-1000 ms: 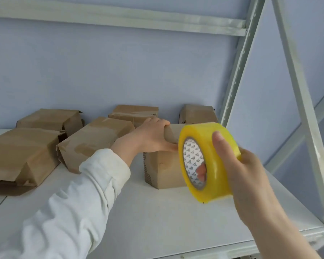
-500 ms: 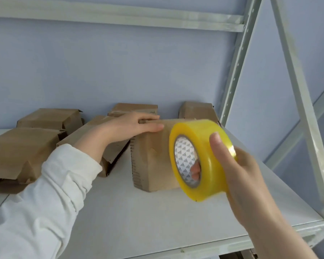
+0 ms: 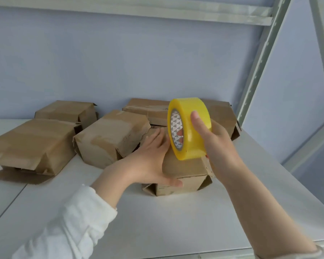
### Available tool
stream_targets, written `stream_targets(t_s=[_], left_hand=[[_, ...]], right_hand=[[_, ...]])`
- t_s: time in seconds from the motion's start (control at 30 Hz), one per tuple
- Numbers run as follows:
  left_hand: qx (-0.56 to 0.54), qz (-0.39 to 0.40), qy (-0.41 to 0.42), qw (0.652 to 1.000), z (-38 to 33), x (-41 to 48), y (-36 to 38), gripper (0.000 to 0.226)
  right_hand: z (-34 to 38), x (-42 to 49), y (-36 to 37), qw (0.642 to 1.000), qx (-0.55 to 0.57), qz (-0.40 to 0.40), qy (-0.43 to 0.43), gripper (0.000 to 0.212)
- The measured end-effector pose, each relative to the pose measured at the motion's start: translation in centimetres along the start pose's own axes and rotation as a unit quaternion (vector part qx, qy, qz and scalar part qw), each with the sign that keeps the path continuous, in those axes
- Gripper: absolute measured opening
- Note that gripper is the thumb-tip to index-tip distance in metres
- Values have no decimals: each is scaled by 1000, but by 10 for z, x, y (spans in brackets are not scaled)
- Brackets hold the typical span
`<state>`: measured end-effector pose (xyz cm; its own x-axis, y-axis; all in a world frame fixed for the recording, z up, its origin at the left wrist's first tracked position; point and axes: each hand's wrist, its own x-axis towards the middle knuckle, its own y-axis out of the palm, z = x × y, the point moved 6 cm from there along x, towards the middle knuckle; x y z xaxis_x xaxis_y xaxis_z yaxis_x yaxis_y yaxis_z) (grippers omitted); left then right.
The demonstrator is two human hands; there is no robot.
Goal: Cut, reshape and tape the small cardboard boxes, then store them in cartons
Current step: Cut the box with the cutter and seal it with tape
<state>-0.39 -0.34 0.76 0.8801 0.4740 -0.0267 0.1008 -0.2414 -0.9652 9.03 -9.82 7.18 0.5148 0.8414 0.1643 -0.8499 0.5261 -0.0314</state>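
Observation:
A small brown cardboard box [image 3: 183,171] lies on its side near the middle of the white shelf board [image 3: 157,225], one end flap sticking out at its right. My left hand [image 3: 150,156] lies flat on the box's top and left side, fingers straight, thumb along the front edge. My right hand [image 3: 215,144] grips a yellow roll of tape [image 3: 193,131], held upright just above the box's top right part, with fingers through the roll's core and the index finger on its outer face.
Several taped brown boxes stand behind and to the left: one [image 3: 110,137] right beside my left hand, a larger one [image 3: 32,144] at far left, others [image 3: 67,113] [image 3: 148,109] along the blue wall. A metal rack upright [image 3: 258,62] rises at right.
The box has been tipped from standing on end to lying flat. My left hand moved from its top edge to its upper face. The tape roll stayed above the box.

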Motion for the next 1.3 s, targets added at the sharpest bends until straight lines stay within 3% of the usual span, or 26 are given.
stream_targets(t_s=[0.1,0.27,0.53,0.63,0.7,0.9,1.03,1.1,1.3], left_hand=[[-27,-40,-2,999,0,12,-3,116],[15,-43,-19,999,0,17,-8,109],[24,-7,-33,999,1,15,-5,113],[30,-27,-27,999,-5,14,-8,102],[42,-23,-34,998,-7,14,-10,96],[66,5,-51,996,-8,12,-9,121],[29,7,-36,999,-5,8,-4,120],[0,-18,-8,1000,-2,1,0,111],[-55,-204,69,975,3,-18,-4,61]], right_hand=[[-11,7,7,998,-59,-2,-13,46],[-14,16,7,997,-58,-49,-15,27],[5,-43,-8,991,-60,-115,29,42],[9,-64,-10,987,-105,-105,64,55],[4,-77,-10,985,-121,-92,87,50],[-34,-98,-20,964,-188,-94,162,68],[-45,-99,-21,961,-190,-87,180,61],[-45,-98,-22,964,-180,-83,178,57],[-42,-99,-11,979,-112,-10,168,33]])
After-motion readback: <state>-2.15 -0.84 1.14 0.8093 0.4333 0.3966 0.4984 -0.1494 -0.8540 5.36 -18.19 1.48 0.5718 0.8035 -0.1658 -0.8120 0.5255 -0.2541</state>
